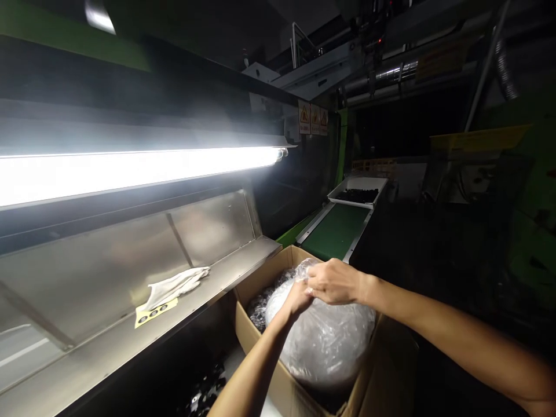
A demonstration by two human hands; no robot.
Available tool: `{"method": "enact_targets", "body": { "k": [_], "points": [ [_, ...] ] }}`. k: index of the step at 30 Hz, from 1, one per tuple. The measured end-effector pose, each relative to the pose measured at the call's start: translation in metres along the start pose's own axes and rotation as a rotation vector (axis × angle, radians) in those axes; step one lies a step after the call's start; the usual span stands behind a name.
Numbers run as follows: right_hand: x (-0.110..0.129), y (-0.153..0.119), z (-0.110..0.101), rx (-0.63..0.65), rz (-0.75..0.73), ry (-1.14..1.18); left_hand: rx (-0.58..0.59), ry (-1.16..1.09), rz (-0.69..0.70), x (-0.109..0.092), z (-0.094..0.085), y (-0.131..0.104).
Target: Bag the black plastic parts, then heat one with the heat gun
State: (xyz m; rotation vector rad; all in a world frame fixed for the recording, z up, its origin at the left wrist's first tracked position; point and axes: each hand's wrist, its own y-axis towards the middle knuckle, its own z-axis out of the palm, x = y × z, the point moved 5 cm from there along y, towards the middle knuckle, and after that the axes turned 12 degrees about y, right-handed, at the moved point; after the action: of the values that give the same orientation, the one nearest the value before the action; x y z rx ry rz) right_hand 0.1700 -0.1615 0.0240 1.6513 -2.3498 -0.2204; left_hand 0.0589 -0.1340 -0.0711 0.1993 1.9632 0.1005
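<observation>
A bulging clear plastic bag (325, 341) sits inside an open cardboard box (247, 324). Its gathered top is pinched between my two hands, which meet above the box. My left hand (299, 296) is closed on the bunched plastic from the near side. Fingers curled, my right hand (332, 281) grips the same gathered neck, with a tuft of film sticking up past it. What the bag contains is blurred by the cloudy film. More crumpled plastic with dark bits under it shows at the box's left side.
White gloves (178, 286) and a yellow card with dark rings (156, 313) lie on the metal ledge (217, 284) at left. Beyond the box, a green conveyor belt (336, 231) leads to a white tray (380, 188) of small black parts. A bright tube lamp (143, 174) hangs above the ledge.
</observation>
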Motion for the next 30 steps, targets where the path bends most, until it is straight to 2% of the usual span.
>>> {"method": "enact_targets", "body": {
  "k": [2,4,8,12,14,17,20,22,24,27,28,30],
  "points": [
    [0.007,0.004,0.002,-0.038,-0.148,-0.061,0.009,0.097,0.122,-0.004,0.002,-0.001],
    [0.007,0.006,0.003,-0.061,-0.238,-0.041,0.074,0.216,0.177,-0.005,0.005,-0.005],
    [-0.011,0.012,0.017,-0.037,-0.223,0.059,0.228,0.26,0.153,-0.006,0.011,-0.013],
    [-0.022,0.023,0.03,-0.164,-0.187,0.041,0.181,0.047,-0.017,0.0,0.01,-0.013],
    [-0.028,0.029,0.032,-0.252,-0.094,0.071,0.176,-0.045,-0.071,0.005,0.008,-0.014],
    [-0.037,0.036,0.037,-0.306,0.103,0.236,0.243,-0.162,-0.068,0.007,0.003,-0.018],
    [-0.045,0.039,0.042,-0.321,0.323,0.391,0.328,-0.324,-0.029,0.0,-0.003,-0.024],
    [-0.05,0.041,0.045,-0.317,0.476,0.445,0.399,-0.28,-0.004,-0.008,-0.001,-0.027],
    [-0.054,0.045,0.044,-0.305,0.572,0.465,0.355,-0.12,-0.006,-0.013,0.001,-0.025],
    [-0.06,0.049,0.041,-0.225,0.662,0.497,0.136,0.036,-0.052,-0.012,0.001,-0.018],
    [-0.064,0.049,0.041,-0.178,0.687,0.549,0.112,0.038,-0.068,-0.01,0.003,-0.017],
    [-0.072,0.043,0.043,-0.081,0.704,0.755,0.151,-0.022,-0.095,-0.003,0.005,-0.016]
  ]
}}
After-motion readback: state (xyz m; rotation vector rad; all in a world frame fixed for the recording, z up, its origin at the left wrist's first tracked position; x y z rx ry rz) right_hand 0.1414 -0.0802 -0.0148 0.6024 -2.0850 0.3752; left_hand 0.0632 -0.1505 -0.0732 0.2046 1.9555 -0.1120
